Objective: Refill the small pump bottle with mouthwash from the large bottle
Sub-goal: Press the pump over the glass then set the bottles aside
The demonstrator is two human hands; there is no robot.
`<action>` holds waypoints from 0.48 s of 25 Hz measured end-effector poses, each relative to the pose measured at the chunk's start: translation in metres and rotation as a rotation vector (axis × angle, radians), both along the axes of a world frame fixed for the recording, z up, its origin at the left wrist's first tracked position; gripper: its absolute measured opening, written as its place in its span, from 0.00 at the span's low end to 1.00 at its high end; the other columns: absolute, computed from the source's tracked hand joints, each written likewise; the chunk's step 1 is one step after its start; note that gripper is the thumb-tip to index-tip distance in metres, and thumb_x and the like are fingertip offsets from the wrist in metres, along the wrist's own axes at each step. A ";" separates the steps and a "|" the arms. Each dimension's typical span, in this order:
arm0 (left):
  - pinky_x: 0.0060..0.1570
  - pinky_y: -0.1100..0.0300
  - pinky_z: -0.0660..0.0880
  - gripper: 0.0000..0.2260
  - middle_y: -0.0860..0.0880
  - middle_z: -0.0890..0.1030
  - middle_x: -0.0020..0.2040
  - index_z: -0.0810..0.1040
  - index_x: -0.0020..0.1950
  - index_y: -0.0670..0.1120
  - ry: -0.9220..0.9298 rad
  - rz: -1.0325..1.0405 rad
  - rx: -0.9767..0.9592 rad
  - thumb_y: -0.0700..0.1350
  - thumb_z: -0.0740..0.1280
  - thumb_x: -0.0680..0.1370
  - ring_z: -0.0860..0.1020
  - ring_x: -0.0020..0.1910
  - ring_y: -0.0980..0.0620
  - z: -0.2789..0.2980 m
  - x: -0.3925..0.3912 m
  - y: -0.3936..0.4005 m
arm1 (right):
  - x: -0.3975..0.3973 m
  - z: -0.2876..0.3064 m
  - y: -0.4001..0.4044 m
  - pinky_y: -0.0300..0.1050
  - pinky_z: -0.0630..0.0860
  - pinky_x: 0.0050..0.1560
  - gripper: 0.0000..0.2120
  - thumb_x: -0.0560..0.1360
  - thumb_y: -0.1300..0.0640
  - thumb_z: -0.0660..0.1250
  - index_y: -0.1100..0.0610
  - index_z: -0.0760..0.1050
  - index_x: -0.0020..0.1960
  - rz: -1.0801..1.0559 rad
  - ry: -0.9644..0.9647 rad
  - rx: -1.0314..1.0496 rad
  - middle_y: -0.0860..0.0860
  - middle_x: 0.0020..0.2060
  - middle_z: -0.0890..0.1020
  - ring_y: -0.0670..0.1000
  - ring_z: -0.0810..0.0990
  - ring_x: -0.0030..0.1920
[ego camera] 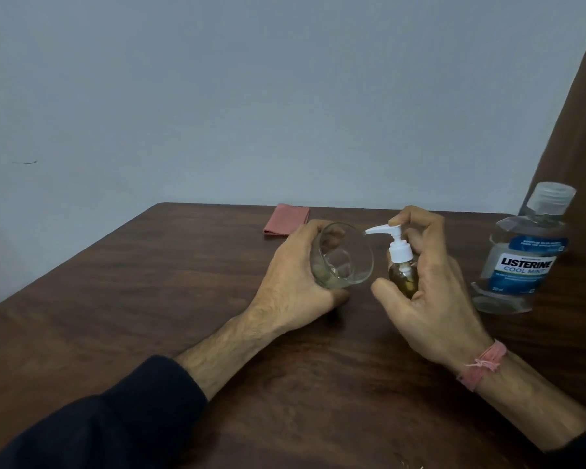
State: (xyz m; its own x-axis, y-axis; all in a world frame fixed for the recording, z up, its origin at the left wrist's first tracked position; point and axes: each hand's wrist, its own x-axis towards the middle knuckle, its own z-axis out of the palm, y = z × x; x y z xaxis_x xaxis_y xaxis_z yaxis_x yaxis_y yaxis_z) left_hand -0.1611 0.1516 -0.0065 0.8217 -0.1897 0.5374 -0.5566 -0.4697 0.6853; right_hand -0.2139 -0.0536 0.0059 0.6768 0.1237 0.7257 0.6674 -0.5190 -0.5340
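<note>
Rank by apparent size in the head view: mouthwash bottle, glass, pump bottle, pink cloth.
1. Large mouthwash bottle
2. Glass, tilted in the left hand
3. Small pump bottle, partly hidden by the right hand; pink cloth, farther away. Too close to rank.

The small pump bottle (401, 265) stands near the middle of the bench (149, 299), within the right hand (423, 286); just left of it, the glass tumbler (342, 253) is tilted in the left hand (295, 282), its mouth toward the pump's spout; the Listerine bottle (521, 255) stands further right; a folded cloth (286, 220) lies behind the tumbler, at the far edge.
</note>
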 end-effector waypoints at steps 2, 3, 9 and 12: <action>0.68 0.58 0.84 0.36 0.60 0.84 0.66 0.79 0.71 0.57 0.020 0.004 -0.017 0.41 0.85 0.65 0.83 0.68 0.63 0.000 0.000 0.000 | 0.001 0.000 -0.001 0.31 0.69 0.30 0.29 0.70 0.60 0.68 0.44 0.62 0.66 -0.026 0.009 0.000 0.31 0.41 0.79 0.46 0.74 0.28; 0.68 0.58 0.84 0.37 0.60 0.84 0.66 0.79 0.71 0.57 0.027 0.006 -0.024 0.41 0.85 0.65 0.83 0.68 0.64 0.000 0.000 -0.001 | 0.001 0.001 -0.001 0.32 0.69 0.30 0.30 0.70 0.60 0.68 0.43 0.62 0.66 -0.040 0.013 0.003 0.31 0.41 0.79 0.46 0.74 0.28; 0.68 0.54 0.85 0.38 0.60 0.84 0.67 0.78 0.71 0.59 0.055 -0.007 -0.042 0.47 0.84 0.63 0.84 0.69 0.61 -0.002 0.001 0.000 | 0.002 0.001 -0.002 0.34 0.69 0.28 0.30 0.70 0.58 0.69 0.40 0.61 0.65 -0.061 0.022 -0.013 0.35 0.42 0.79 0.48 0.74 0.27; 0.69 0.53 0.85 0.38 0.60 0.83 0.68 0.77 0.71 0.60 0.065 -0.009 -0.058 0.52 0.83 0.61 0.83 0.69 0.61 -0.002 0.002 0.000 | 0.003 0.000 -0.003 0.36 0.69 0.28 0.30 0.70 0.59 0.69 0.39 0.61 0.65 -0.074 0.029 -0.022 0.38 0.40 0.78 0.50 0.74 0.27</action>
State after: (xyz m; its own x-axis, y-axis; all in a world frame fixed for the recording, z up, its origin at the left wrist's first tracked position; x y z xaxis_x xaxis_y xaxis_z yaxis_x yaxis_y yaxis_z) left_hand -0.1592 0.1518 -0.0089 0.8533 -0.1675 0.4937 -0.5146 -0.4229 0.7459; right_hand -0.2113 -0.0565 0.0063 0.7053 0.0885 0.7033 0.6113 -0.5784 -0.5402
